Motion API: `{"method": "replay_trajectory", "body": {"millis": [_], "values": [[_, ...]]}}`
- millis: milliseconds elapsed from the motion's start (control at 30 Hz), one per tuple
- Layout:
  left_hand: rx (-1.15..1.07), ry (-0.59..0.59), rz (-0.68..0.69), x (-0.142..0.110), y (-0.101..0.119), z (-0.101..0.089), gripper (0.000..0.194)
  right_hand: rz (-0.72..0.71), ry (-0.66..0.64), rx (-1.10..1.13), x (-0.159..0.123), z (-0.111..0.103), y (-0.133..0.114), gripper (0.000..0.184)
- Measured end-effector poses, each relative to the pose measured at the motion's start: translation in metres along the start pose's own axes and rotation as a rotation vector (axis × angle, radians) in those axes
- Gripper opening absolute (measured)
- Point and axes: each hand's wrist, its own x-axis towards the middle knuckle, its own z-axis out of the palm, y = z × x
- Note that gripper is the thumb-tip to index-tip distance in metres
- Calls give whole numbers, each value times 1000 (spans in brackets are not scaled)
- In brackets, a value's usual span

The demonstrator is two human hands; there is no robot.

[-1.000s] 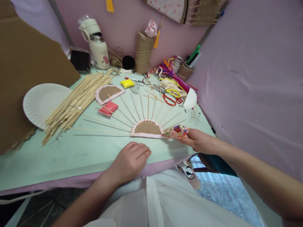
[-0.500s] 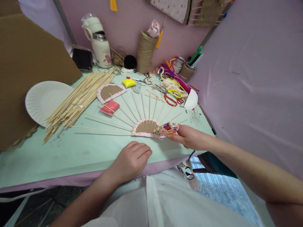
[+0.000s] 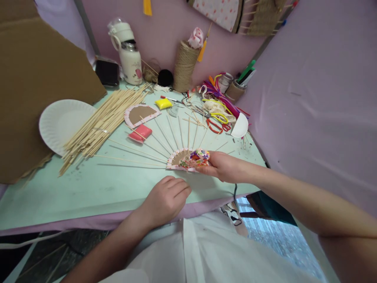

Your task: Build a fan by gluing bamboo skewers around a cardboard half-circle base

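My right hand [image 3: 222, 167] grips a folded piece of flower-printed cloth [image 3: 196, 158], the thumb below and the fingers behind. The cloth is over the right part of a half-round cardboard piece [image 3: 177, 158] with a pink-and-white fabric rim; whether it touches the card I cannot tell. Thin wooden sticks [image 3: 160, 144] fan out from the card's curved edge across the table. At the table's front edge rests my left hand [image 3: 168, 198], loosely closed, its fingers curled together with nothing visible in them.
A bundle of sticks [image 3: 103, 120] lies partly over a paper plate [image 3: 63, 122]. Nearby are a second cardboard half-round [image 3: 140, 115], a pink packet [image 3: 140, 134] and a yellow packet [image 3: 163, 103]. Scissors [image 3: 215, 125], a twine cone [image 3: 186, 67] and a bottle [image 3: 129, 59] stand or lie farther back.
My right hand has moved left with the flowered cloth, which covers more of the card. My left hand stays at the table edge. The whole view has shifted slightly.
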Motion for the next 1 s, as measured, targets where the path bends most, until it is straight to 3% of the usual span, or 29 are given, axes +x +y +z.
{"method": "replay_trajectory", "body": {"millis": [667, 1000], "values": [[-3, -12, -10, -1, 0, 0, 20, 55, -1, 118, 0, -3, -6, 39], [-3, -9, -10, -2, -1, 1, 20, -24, -30, 82, 3, -3, 0, 33]]}}
